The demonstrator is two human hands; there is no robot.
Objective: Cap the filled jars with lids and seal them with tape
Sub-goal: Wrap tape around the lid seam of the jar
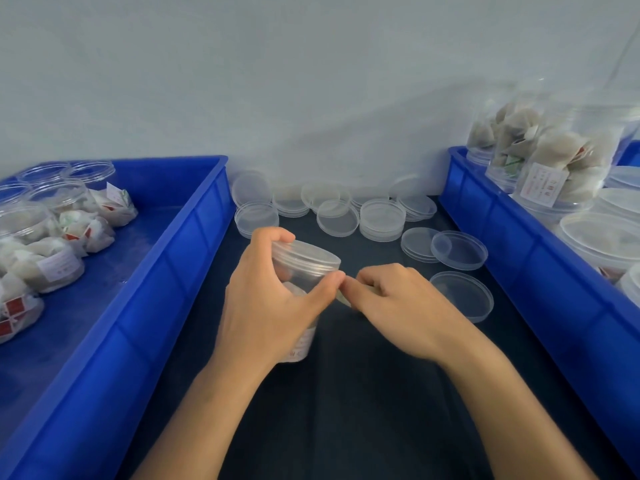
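1. The left hand point(266, 299) is wrapped round a clear round plastic jar point(301, 289), fingers curled over the far side and thumb pressed on the near wall just under the rim. The jar is tilted toward the right and seems to rest low on the dark tabletop point(346, 393) between two trays.
2. The right hand point(398, 306) has its fingers curled, pinching what looks like a thin strip of clear tape point(341, 295) right at the left thumb tip. The strip is hard to make out.
3. A clear plastic lid point(306, 252) already sits on the jar, so I'd say the sealing step is in hand.
4. The jar looks light and thin-walled, filled with soft white pouches. It would flex if squeezed and its smooth wall may slip, so a hold round the body below the lid seam seems best.
5. Loose clear lids point(381, 216) lie behind, near the wall.
6. A blue plastic tray of uncapped jars point(194, 237) stands left. Another blue tray of capped jars point(485, 209) stands right.
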